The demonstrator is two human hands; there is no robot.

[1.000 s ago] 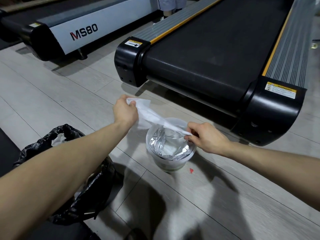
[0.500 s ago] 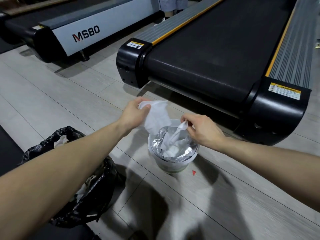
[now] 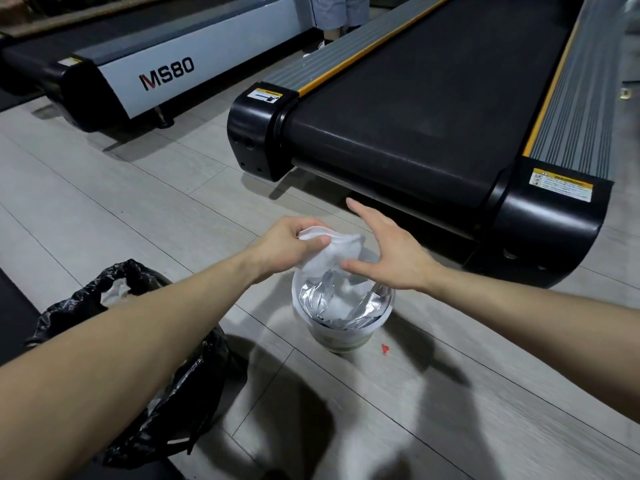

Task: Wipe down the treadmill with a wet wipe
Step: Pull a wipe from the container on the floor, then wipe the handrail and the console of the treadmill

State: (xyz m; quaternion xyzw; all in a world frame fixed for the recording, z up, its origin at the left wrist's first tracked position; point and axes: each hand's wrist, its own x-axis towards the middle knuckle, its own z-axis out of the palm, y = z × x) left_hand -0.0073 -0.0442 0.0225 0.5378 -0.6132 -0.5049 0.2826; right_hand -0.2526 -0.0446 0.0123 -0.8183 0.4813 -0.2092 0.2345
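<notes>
My left hand [image 3: 289, 245] grips a crumpled white wet wipe [image 3: 332, 254] just above a white tub [image 3: 339, 336] of wipes with a silver foil liner, standing on the floor. My right hand [image 3: 388, 252] hovers beside the wipe with fingers straight and spread, its thumb near the wipe's lower edge. The treadmill [image 3: 433, 109] lies just beyond, with a black belt, black end caps and grey side rails edged in yellow.
A black trash bag [image 3: 138, 358] with crumpled white wipes inside sits on the floor at the lower left. A second treadmill [image 3: 166, 76] marked MS80 stands at the far left. A person's legs [image 3: 337, 15] show at the top. Grey floor tiles surround the tub.
The wipe came free of the tub and my left hand bunched it up. My right hand let go of the wipe in the tub and opened, rising beside the wipe.
</notes>
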